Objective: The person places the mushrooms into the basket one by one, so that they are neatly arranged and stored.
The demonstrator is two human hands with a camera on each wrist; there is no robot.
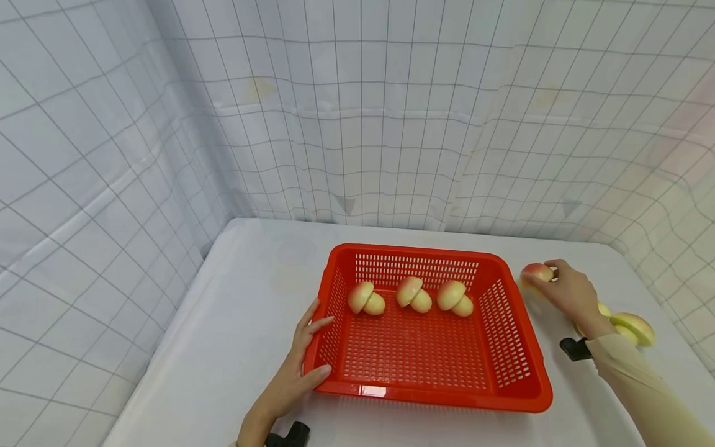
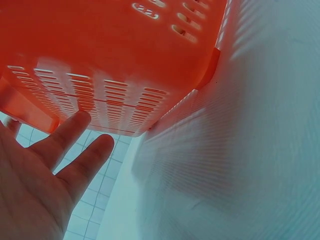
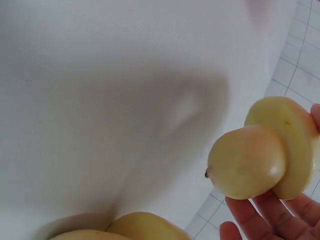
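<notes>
Head view: your right hand [image 1: 575,295] is pinching a mushroom [image 1: 536,272] between thumb and fingers, outside the basket [image 1: 441,399], near its far right corner. The basket lies to that hand's left, right wall in between; right hand is the nearer one to this mushroom. Right wrist view: long axis roughly sideways, stem pointing frame left and slightly down from the cap. Your left hand [image 1: 293,375] has fingers spread at the basket's near left corner; can't tell how firmly it presses. Three mushrooms [image 1: 409,290] inside, toward the basket's far wall. More mushrooms [image 1: 635,326] right of it. No readable brands, labels or writing.
</notes>
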